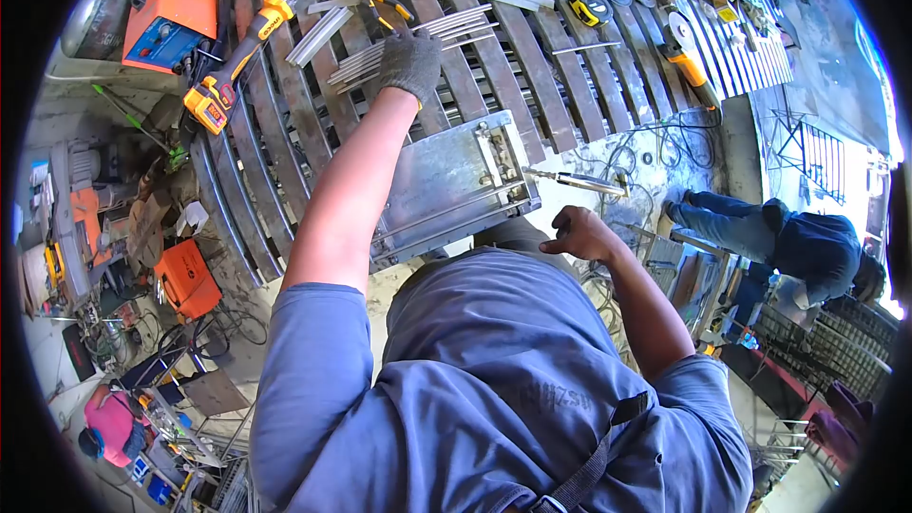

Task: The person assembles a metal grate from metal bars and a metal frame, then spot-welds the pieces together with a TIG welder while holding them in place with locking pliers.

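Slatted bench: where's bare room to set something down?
Bare slats lie between the lone rod, metal plate and white-disc grinder; another patch lies between the battery-powered tool and left forearm. It's crowded around the left hand, with bundled rods and pliers.

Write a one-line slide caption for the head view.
Gloved left hand at thin metal rods; bare right hand near a metal plate.

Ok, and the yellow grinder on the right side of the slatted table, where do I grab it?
Probably best by its yellow body, reaching from your side with the bare right hand. The long body points back toward you, with the disc at the far end, away from your fingers.
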Available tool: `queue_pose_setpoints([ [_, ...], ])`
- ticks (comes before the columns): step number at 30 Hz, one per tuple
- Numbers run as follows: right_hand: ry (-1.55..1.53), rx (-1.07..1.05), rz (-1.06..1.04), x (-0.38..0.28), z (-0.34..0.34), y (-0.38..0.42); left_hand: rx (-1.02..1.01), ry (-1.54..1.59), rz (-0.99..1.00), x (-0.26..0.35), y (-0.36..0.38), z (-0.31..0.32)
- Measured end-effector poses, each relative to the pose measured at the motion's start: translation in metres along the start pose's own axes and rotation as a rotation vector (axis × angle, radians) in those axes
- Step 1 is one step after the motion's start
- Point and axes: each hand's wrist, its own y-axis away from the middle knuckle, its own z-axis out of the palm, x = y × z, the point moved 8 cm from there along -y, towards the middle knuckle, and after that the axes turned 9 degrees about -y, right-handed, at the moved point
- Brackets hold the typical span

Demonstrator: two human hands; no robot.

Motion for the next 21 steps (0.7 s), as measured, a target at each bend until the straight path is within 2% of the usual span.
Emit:
queue_pose_setpoints([
  [5,0.153,0.007,-0.038,-0.026,-0.009,0.009,-0.062,-0.152,0.077,0.018,-0.013,0.007],
  [8,0.176,0.02,-0.055,-0.03,-0.01,0.006,0.001,-0.164,0.069,0.015,-0.009,0.012],
  [11,0.19,0.039,-0.065,-0.036,-0.009,0.006,-0.03,-0.139,0.09,0.01,-0.003,0.0],
  [15,0.211,0.053,-0.094,-0.042,-0.002,0.011,0.096,0.037,0.072,0.006,0.014,-0.002],
  [17,0.207,0.071,-0.096,-0.048,-0.001,0.018,0.157,0.053,0.012,0.013,0.041,-0.034],
  [18,0.203,0.08,-0.099,-0.051,-0.001,0.021,0.307,0.038,0.024,0.014,0.06,-0.067],
  [20,0.086,0.129,-0.082,-0.052,-0.002,0.021,0.017,0.247,0.041,0.028,0.099,-0.073],
  [21,0.029,0.151,-0.072,-0.051,-0.003,0.022,0.069,0.229,0.085,0.04,0.123,-0.08],
])
